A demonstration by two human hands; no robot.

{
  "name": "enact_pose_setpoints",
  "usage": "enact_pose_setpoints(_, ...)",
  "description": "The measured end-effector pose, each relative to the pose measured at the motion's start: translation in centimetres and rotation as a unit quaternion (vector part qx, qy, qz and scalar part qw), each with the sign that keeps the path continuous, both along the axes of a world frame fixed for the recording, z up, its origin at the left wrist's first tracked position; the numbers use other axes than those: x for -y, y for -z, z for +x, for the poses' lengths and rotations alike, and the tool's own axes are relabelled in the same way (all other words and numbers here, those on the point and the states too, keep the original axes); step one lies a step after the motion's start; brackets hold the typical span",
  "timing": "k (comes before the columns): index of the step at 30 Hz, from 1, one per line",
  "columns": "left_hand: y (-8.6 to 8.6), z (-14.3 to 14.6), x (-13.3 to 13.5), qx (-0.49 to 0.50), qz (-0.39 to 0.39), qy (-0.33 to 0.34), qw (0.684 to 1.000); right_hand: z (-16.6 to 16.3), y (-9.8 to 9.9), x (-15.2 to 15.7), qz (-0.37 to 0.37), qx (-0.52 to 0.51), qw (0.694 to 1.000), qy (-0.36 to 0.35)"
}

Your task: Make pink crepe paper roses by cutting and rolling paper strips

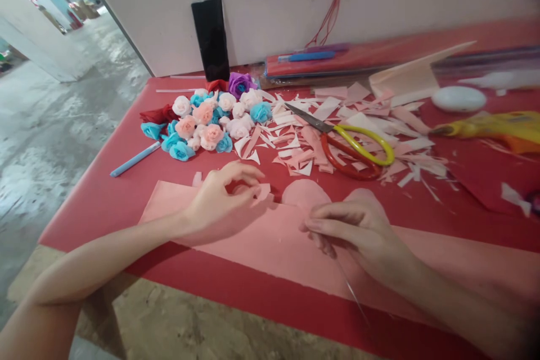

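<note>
A long strip of pink crepe paper with scalloped petal shapes cut along its far edge lies across the red table. My left hand rests on the strip's left part, fingers curled in a pinch at its cut edge. My right hand lies on the strip below a rounded petal, fingers pressed together round a thin metal wire that runs down toward me.
Scissors with yellow and red handles lie among pink paper scraps. A pile of paper roses sits at the back left, a blue pen beside it. A black phone leans on the wall. A glue gun lies right.
</note>
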State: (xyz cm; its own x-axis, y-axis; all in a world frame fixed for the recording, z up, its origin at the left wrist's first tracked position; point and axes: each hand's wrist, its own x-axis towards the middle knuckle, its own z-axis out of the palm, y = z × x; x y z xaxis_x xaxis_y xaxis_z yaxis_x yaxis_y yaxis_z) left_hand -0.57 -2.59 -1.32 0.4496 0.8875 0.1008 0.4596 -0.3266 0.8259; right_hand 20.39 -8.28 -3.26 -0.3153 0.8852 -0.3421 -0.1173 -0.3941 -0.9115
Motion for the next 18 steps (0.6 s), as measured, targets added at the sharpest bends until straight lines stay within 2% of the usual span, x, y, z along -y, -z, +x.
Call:
enact_pose_setpoints(5,-1.0,0.3,0.6,0.047,-0.078,0.012,0.996,0.2,-0.3,0.2,0.012,-0.019,1.000,0.014)
enact_pose_setpoints(12,-1.2,0.9,1.9,0.138,-0.178,-0.022,0.974,-1.1,-1.5,1.1,0.005,-0.045,0.999,0.009)
enact_pose_setpoints(15,-1.3,1.0,2.4,0.134,-0.185,-0.017,0.973,-1.5,-1.8,1.5,-0.012,-0.049,0.999,0.007)
enact_pose_setpoints(18,-1.4,1.1,2.5,0.149,-0.137,-0.008,0.979,-1.6,-2.1,1.7,-0.013,-0.047,0.999,0.006)
